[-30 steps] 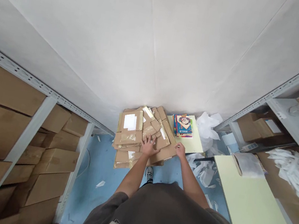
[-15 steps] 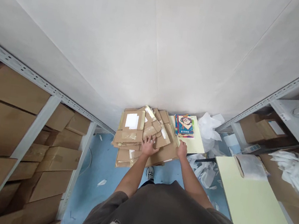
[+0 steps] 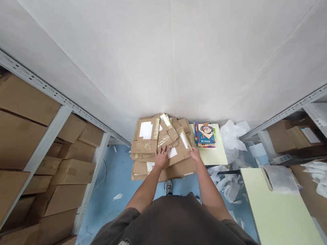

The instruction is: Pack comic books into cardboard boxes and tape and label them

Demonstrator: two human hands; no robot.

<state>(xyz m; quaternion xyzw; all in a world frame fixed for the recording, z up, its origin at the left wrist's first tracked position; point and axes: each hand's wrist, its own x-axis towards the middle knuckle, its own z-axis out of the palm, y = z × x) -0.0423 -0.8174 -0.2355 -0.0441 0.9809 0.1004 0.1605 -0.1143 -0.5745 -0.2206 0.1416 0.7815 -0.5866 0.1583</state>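
Flattened cardboard boxes (image 3: 144,146) lie in an uneven pile by the wall, with clear tape and white labels on them. My left hand (image 3: 162,157) rests on the front middle of the pile, fingers stretched out over the cardboard. At the right side, my right hand (image 3: 195,154) has its fingers closed around the edge of a flattened cardboard box (image 3: 182,153). Just beyond that hand, a small stack of colourful books (image 3: 206,135) sits on a pale yellow tabletop (image 3: 218,154).
Shelving packed with cardboard boxes (image 3: 6,137) stands on the left. White crumpled wrapping (image 3: 233,135) lies right of the books, with more scraps on the blue floor (image 3: 107,195). A pale yellow table (image 3: 278,211) and another shelf (image 3: 320,112) are on the right.
My right hand has moved left and farther away, closing on the cardboard's edge and shifting that piece, so more of a white label shows. My left hand stays on the pile.
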